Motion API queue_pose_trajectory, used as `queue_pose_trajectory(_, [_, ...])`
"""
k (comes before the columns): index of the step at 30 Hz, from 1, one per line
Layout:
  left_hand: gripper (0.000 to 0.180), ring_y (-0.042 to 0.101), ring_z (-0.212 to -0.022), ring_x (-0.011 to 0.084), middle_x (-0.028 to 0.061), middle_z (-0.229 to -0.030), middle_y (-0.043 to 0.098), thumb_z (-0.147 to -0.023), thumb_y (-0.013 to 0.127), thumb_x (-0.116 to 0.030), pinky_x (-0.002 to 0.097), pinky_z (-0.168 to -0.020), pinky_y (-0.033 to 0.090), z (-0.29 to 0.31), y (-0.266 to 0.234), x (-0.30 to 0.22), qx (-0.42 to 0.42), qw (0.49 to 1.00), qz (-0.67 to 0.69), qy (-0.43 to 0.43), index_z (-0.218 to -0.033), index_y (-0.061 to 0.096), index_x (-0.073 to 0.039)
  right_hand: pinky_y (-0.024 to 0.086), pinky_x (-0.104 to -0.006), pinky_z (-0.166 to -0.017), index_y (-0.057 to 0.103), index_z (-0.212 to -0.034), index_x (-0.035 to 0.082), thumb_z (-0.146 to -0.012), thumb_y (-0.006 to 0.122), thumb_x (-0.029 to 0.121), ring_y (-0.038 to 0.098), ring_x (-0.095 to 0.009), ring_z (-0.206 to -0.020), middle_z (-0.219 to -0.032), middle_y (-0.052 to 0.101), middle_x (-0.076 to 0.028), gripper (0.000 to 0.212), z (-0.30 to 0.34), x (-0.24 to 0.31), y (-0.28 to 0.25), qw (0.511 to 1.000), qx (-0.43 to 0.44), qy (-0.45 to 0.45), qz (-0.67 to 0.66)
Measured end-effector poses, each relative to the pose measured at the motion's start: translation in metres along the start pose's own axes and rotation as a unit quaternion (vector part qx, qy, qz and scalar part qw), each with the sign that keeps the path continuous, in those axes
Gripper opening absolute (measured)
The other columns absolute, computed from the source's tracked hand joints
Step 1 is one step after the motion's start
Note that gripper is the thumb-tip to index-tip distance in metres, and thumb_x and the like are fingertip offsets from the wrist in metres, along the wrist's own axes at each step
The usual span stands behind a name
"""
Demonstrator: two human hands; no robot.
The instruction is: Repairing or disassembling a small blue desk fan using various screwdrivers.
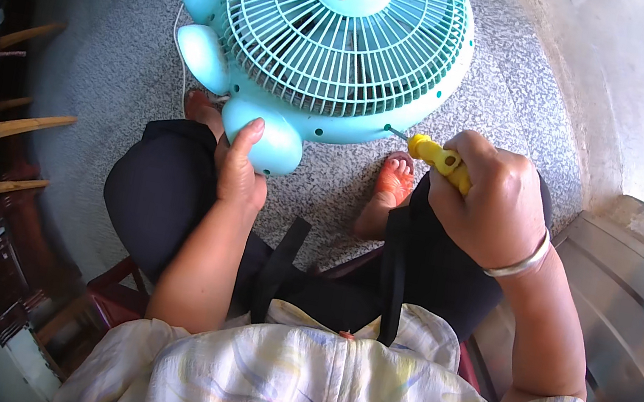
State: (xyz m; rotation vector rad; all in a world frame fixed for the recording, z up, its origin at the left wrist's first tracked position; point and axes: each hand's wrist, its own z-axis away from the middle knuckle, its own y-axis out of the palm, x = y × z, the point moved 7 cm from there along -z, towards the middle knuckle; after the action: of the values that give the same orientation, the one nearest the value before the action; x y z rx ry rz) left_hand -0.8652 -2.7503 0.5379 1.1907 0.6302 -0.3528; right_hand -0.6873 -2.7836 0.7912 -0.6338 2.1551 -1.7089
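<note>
A turquoise electric fan (330, 103) lies in front of me on the floor, its round slatted grille facing up. Rounded lobes stick out from its left side. My left hand (242, 165) grips the nearest lobe, thumb on top and the other fingers hidden beneath. In my right hand (491, 192) is a yellow-handled screwdriver (431, 151), held from the right. Its thin shaft points left, and the tip meets a small dark hole in the fan's near right rim. Whether a screw sits in that hole I cannot tell.
Speckled grey floor (105, 85) surrounds the fan. A white cord (182, 77) runs down by its left lobes. My bare foot (394, 181) rests close to the near rim. Wooden furniture (29, 128) stands at the far left, a metal panel (632, 299) at the right.
</note>
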Motion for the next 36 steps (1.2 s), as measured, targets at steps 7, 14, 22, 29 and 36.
queue_pose_trajectory(7, [0.045,0.053,-0.087,0.0175,0.0065,-0.096,0.055,-0.069,0.068,-0.022,0.0327,-0.078,0.043,-0.003,-0.003,0.0,-0.032,0.999,0.009,0.001,-0.106,0.051,-0.001,0.046,-0.0384,-0.048,0.053,-0.073,0.001,-0.068,0.062,0.009,0.057,-0.033,-0.051,-0.054,0.053,-0.016,0.013,-0.013,-0.008,0.015,0.999,0.047,0.021,-0.006])
queue_pose_trajectory(14, [0.061,0.051,-0.101,0.021,0.0091,-0.108,0.052,-0.071,0.067,-0.028,0.037,-0.087,0.041,-0.011,-0.006,0.0,-0.008,1.0,-0.019,0.003,-0.119,0.043,0.0,0.046,-0.0387,-0.049,0.054,-0.075,0.002,-0.069,0.062,0.008,0.057,-0.034,-0.052,-0.054,0.052,-0.017,0.012,-0.029,-0.003,0.023,0.995,0.08,0.038,0.043])
queue_pose_trajectory(22, [0.058,0.051,-0.101,0.022,0.0101,-0.108,0.052,-0.072,0.065,-0.028,0.0378,-0.087,0.041,-0.011,-0.009,0.006,-0.012,1.0,-0.025,-0.001,-0.117,0.044,0.0,0.047,-0.0406,-0.051,0.051,-0.066,-0.001,-0.071,0.062,0.017,0.057,-0.037,-0.053,-0.053,0.053,-0.02,0.021,-0.032,-0.016,0.027,0.995,0.064,0.076,-0.024])
queue_pose_trajectory(29, [0.058,0.052,-0.1,0.0228,0.0102,-0.108,0.053,-0.07,0.067,-0.027,0.0389,-0.088,0.041,-0.009,-0.006,-0.002,-0.002,1.0,-0.005,-0.005,-0.117,0.045,0.0,0.045,-0.0409,-0.049,0.05,-0.066,0.0,-0.079,0.059,0.019,0.056,-0.037,-0.052,-0.053,0.053,-0.019,0.025,-0.035,-0.009,0.032,0.993,0.057,0.054,-0.083])
queue_pose_trajectory(36, [0.059,0.051,-0.101,0.0224,0.0087,-0.108,0.052,-0.069,0.068,-0.023,0.0381,-0.087,0.041,0.0,-0.018,-0.002,-0.01,1.0,0.011,0.004,-0.118,0.044,-0.003,0.046,-0.0395,-0.055,0.049,-0.082,-0.001,-0.08,0.057,0.015,0.058,-0.033,-0.059,-0.06,0.055,-0.017,0.018,-0.031,0.018,0.043,0.984,0.14,-0.109,0.001])
